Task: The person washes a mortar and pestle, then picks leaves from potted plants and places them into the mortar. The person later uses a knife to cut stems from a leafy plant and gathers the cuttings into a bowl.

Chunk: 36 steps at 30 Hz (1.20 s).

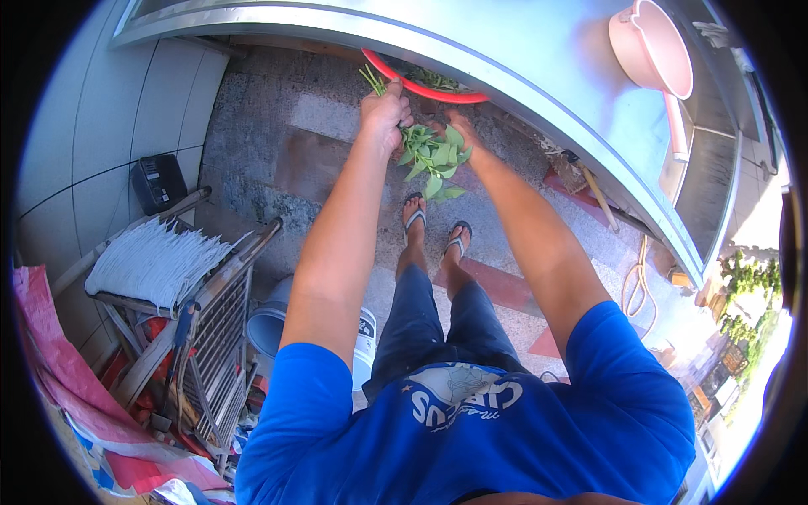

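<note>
My left hand [385, 115] is closed around a bunch of leafy greens [434, 160]. The cut stems stick out above the fist, and the broad green leaves hang down on its other side. Just right of the leaves is my right hand [462, 133], close below the rim of a red basin [414, 84]; its fingers are partly hidden and too unclear to read. More greens [436, 79] lie inside the basin, which is partly covered by the metal counter's edge.
A steel counter [505, 50] spans the far side, with a pink dipper [644, 50] on it. At left, a metal rack [223, 353] carries a white stringy mop-like pile [156, 261]. Buckets [268, 326] stand near my legs. A looped cord [640, 290] lies at right.
</note>
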### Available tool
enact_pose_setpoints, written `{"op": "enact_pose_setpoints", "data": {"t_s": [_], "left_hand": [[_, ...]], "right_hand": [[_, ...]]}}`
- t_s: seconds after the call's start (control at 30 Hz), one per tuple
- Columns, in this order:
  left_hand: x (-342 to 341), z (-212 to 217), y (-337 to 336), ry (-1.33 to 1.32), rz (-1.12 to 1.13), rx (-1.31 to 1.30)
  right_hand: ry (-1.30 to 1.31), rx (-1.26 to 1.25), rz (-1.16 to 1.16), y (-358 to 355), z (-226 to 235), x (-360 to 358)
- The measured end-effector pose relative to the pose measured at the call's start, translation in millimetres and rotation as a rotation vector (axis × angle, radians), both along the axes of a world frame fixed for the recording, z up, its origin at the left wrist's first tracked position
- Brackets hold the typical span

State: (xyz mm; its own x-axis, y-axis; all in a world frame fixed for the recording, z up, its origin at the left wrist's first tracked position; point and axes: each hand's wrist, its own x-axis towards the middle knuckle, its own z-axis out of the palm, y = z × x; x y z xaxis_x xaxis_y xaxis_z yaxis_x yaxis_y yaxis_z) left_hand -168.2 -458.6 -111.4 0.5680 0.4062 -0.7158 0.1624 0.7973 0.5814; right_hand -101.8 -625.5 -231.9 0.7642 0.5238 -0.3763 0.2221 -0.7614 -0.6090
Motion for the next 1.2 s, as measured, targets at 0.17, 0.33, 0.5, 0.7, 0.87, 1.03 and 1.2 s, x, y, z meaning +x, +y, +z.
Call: {"op": "enact_pose_setpoints", "data": {"t_s": [0.17,0.33,0.5,0.7,0.87,1.03,1.2], "left_hand": [[0,5,1,0.046,0.018,-0.056],[2,20,-2,-0.049,-0.004,-0.057],[16,24,2,-0.015,0.024,-0.052],[13,48,-6,0.015,0.019,0.005],[11,30,3,0.048,0.033,-0.021],[5,9,13,0.112,0.068,-0.036],[2,-2,14,0.173,0.089,-0.021]], "right_hand": [[0.318,0.295,-0.161,46,13,14],[0.718,0.343,-0.433,51,-8,23],[0.884,0.221,-0.372,22,-20,30],[0.956,0.418,-0.481,-34,-55,-29],[0.802,0.365,-0.608,-78,-67,-78],[0.832,0.039,-0.572,-131,-3,-108],[0.509,-0.219,-0.299,-228,15,-135]]}}
